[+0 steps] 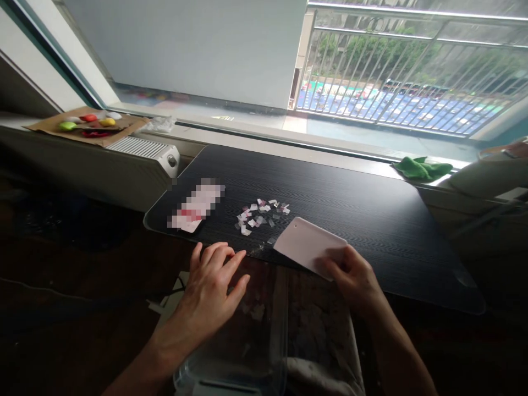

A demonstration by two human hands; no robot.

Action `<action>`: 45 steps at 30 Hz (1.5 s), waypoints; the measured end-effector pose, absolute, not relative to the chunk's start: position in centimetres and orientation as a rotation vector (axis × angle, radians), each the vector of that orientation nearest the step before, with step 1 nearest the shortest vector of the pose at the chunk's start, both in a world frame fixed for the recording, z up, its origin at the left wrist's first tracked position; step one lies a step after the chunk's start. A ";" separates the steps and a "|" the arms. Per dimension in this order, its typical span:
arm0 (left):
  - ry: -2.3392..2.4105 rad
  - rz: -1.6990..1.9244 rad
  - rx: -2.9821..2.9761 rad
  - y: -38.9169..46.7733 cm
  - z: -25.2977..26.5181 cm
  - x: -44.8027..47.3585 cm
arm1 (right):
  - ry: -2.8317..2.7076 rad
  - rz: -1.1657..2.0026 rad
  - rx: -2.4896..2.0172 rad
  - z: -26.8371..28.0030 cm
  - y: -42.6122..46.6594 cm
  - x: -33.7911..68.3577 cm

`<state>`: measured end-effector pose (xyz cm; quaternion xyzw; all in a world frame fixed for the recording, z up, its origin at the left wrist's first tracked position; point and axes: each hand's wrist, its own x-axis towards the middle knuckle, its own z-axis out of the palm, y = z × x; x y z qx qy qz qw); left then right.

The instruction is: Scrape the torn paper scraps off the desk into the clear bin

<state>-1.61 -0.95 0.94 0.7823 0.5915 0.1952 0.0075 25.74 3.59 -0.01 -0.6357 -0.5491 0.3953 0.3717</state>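
Note:
My right hand (350, 269) grips the near right corner of a pale pinkish flat card or scraper (307, 245), with a small hole at its far left corner. The card is tilted low over the front part of the dark table (363, 203). My left hand (218, 275) hovers at the table's front edge, fingers loosely apart and holding nothing. Beyond and between the hands lies a scatter of small white, pink and clear scraps (258, 213). A few clear bits (259, 248) lie close to the left fingertips.
A pixelated phone-shaped object (196, 212) lies at the table's left. Below the front edge is a clear plastic bin (247, 341) holding some scraps. A green cloth (423, 169) rests on the right sill. Coloured items sit on brown paper (53, 125) by a white radiator (144, 153).

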 end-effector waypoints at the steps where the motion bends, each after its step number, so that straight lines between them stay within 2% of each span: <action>1: 1.859 0.609 2.428 -1.0 0.9 -1.7 | -1.412 1.036 -1.600 -0.1 3.6 25.3; 8: 1.866 0.638 2.387 -1.3 0.5 -1.7 | -1.436 0.938 -1.652 -0.3 6.1 25.6; 24: 1.831 0.607 2.369 -1.3 0.6 -1.2 | -1.454 1.085 -1.588 -1.0 4.9 26.0; 31: 1.816 0.619 2.390 -1.3 0.4 -1.2 | -1.534 1.248 -1.557 -0.7 4.6 25.4; 37: 1.814 0.636 2.394 -1.3 0.3 -1.3 | -1.451 1.090 -1.575 0.0 4.4 25.8; 42: 1.822 0.637 2.367 -1.3 0.3 -1.4 | -1.508 1.133 -1.558 0.7 4.7 24.4; 45: 1.845 0.642 2.341 -1.4 0.4 -1.4 | -1.511 0.977 -1.584 1.2 5.7 22.5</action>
